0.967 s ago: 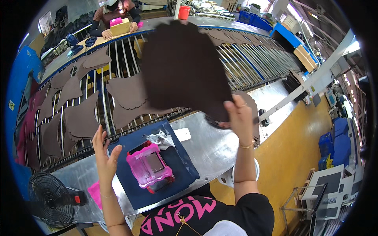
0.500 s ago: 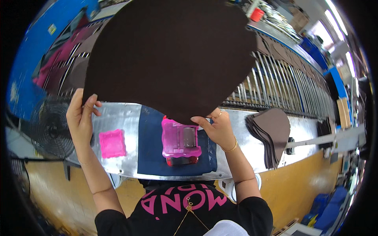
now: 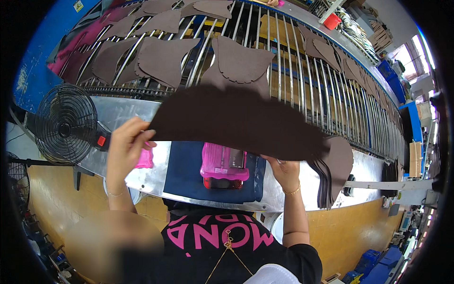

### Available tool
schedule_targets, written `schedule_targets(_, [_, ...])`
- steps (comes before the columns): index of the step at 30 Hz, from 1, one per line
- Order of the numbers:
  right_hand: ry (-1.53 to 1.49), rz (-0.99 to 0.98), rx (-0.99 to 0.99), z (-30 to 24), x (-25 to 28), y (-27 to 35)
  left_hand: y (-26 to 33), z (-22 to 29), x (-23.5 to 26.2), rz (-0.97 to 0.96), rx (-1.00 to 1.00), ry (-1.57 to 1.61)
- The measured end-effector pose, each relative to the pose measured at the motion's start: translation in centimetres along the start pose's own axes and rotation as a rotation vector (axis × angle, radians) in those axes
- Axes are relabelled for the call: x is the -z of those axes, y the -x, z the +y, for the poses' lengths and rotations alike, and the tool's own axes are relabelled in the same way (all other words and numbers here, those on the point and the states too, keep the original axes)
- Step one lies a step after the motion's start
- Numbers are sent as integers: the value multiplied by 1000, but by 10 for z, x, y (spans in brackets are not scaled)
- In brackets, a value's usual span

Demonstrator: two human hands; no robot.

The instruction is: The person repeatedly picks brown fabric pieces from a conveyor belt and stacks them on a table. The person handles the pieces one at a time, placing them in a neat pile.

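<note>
Between my hands I hold a large dark brown fabric piece (image 3: 227, 120), tilted over the metal table. My left hand (image 3: 126, 142) pinches its left end between thumb and fingers. My right hand (image 3: 284, 171) grips its lower edge toward the right, and the fabric hides part of those fingers. Below it, on a dark blue cloth (image 3: 182, 175), stands a pink plastic basket (image 3: 215, 163) with a red and black item (image 3: 222, 182) under its near side. A smaller pink tray (image 3: 144, 158) lies partly behind my left hand. To the right rests a stack of brown fabric pieces (image 3: 339, 165).
Beyond the table (image 3: 156, 182) runs a rack of metal bars (image 3: 288, 71) with several brown pieces (image 3: 163, 57) laid on it. A black fan (image 3: 66, 125) stands at the left. A pale bar (image 3: 392, 184) juts in from the right, and a red container (image 3: 332, 21) sits far off.
The fabric piece has come down and tipped flatter, uncovering the rack behind. My left hand has moved right and lower; my right hand has shifted right and lower, still holding the piece.
</note>
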State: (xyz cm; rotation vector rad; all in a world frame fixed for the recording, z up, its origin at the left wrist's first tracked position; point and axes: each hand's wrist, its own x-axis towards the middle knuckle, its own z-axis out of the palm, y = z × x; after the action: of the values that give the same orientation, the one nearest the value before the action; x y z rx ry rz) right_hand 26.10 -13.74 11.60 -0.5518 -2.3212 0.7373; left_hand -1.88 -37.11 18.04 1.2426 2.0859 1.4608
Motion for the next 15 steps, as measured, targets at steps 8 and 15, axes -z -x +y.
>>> schedule_targets(8, [99,13,-125,32,54,71,-29,17,-76,-305,-300,-256])
schedule_targets(15, [-18,397,-499,56,130,133,-55,44,-137,-523,-559,-311])
